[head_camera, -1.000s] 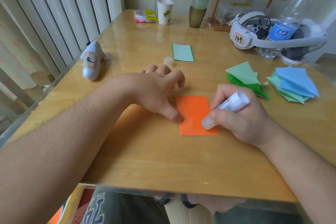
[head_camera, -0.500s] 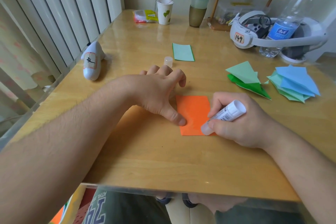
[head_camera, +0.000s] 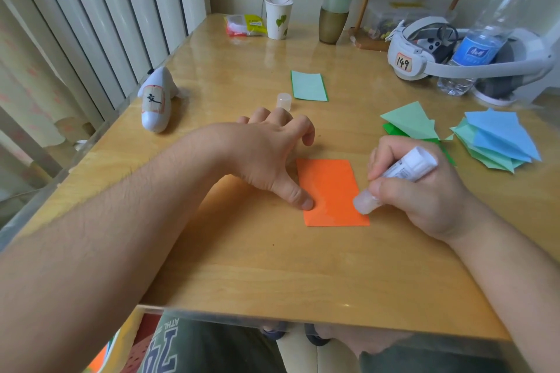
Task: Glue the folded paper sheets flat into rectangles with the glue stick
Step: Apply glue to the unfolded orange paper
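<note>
An orange paper rectangle (head_camera: 331,191) lies flat on the wooden table (head_camera: 272,266). My left hand (head_camera: 266,157) pins its left edge with the thumb, the other fingers loosely curled above the table. My right hand (head_camera: 424,191) grips the white glue stick (head_camera: 397,179) tilted down, its clear tip touching the paper's right edge. The stick's clear cap (head_camera: 284,101) stands behind my left hand. A pale green glued rectangle (head_camera: 308,85) lies farther back. Folded green sheets (head_camera: 409,123) and a blue-and-green pile (head_camera: 500,139) wait at the right.
A white dolphin-shaped object (head_camera: 157,100) lies at the left edge. A paper cup (head_camera: 278,17), snack packet (head_camera: 245,25), vase (head_camera: 333,18), white headset (head_camera: 424,57) and water bottle (head_camera: 485,39) crowd the back. The table's near edge is just below my arms.
The glue stick's tip has slid along the paper's right edge from the lower part toward the right side. My left thumb stays pressed on the paper.
</note>
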`<state>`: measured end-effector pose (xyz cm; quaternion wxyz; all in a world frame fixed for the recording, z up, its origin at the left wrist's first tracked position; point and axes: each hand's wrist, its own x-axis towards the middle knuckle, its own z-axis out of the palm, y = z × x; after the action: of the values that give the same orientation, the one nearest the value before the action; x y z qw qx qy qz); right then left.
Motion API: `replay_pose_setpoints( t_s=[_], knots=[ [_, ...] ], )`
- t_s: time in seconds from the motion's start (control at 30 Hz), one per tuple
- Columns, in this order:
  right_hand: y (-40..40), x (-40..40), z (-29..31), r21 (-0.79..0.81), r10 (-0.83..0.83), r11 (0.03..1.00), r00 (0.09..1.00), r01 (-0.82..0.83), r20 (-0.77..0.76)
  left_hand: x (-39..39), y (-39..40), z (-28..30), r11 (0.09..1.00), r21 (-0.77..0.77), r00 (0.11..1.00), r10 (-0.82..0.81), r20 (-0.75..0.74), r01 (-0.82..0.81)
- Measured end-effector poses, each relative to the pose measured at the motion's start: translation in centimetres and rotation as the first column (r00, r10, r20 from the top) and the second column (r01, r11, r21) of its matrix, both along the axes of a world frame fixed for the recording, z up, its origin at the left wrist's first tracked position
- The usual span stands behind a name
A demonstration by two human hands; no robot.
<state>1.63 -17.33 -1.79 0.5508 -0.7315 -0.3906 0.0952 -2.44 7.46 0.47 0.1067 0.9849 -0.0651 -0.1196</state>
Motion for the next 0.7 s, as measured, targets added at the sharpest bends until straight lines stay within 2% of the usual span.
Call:
replay_pose_setpoints(
  t_s=[0.23, 0.43, 0.53, 0.63, 0.7],
  knots=[
    [0.8, -1.3, 0.0, -0.185, 0.024, 0.983, 0.999, -0.019, 0.023, 0.0, 0.0, -0.1, 1.000, 0.007, 1.000, 0.002, 0.004, -0.002],
    [-0.3, -0.7, 0.1, -0.221, 0.012, 0.975, 0.999, -0.002, 0.045, -0.1, 0.1, 0.0, 1.000, -0.002, 1.000, -0.001, -0.003, 0.001],
    [-0.8, -0.3, 0.2, -0.189, 0.000, 0.982, 0.998, 0.011, 0.056, -0.1, 0.1, 0.0, 1.000, 0.000, 1.000, 0.002, -0.006, -0.002],
    [-0.9, 0.5, 0.0, -0.039, -0.043, 0.998, 0.999, 0.043, -0.002, 0.0, 0.1, 0.0, 1.000, 0.001, 1.000, 0.001, -0.009, -0.001],
    [-0.8, 0.7, -0.1, 0.005, -0.044, 0.999, 0.999, 0.044, -0.015, 0.1, 0.2, -0.1, 1.000, 0.002, 1.000, 0.000, -0.011, 0.000]
  ],
)
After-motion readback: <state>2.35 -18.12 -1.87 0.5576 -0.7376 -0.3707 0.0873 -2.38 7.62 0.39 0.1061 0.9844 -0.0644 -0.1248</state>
